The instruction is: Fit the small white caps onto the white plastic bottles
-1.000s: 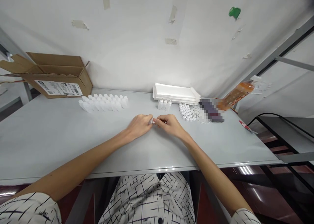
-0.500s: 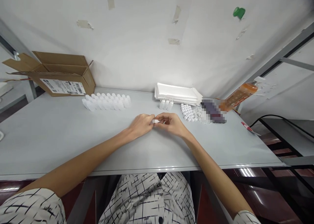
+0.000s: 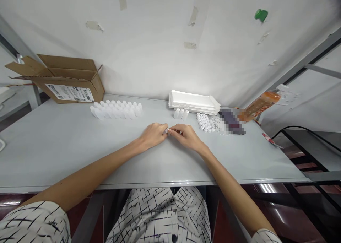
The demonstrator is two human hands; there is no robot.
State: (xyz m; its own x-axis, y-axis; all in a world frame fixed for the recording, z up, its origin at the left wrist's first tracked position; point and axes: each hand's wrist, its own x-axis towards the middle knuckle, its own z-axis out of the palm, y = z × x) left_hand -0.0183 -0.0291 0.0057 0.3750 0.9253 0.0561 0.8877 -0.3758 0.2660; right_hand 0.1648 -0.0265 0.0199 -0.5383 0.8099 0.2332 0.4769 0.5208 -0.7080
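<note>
A small white piece (image 3: 166,131) sits pinched between the fingertips of both hands, just above the middle of the table; it is too small and too covered to tell more of its shape. The left hand (image 3: 153,135) closes on it from one side, the right hand (image 3: 185,135) from the other, fingertips meeting, with both wrists low over the tabletop.

Beyond the hands, three small white bottles (image 3: 180,113) stand upright in front of a flat stack of white trays (image 3: 193,101). To the right of these lies a cluster of small white caps (image 3: 204,122) beside a tangle of thin white pieces (image 3: 214,122), then a blurred dark block (image 3: 231,121). An orange bottle (image 3: 259,102) lies tilted at the far right corner. To the left, rows of white bottles (image 3: 116,109) stand well apart from the hands, with an open cardboard box (image 3: 62,81) behind them.

The grey table (image 3: 53,143) meets a white wall (image 3: 149,47) with patches of tape. The near edge runs across just above the person's lap; broad bare surface lies either side of the forearms.
</note>
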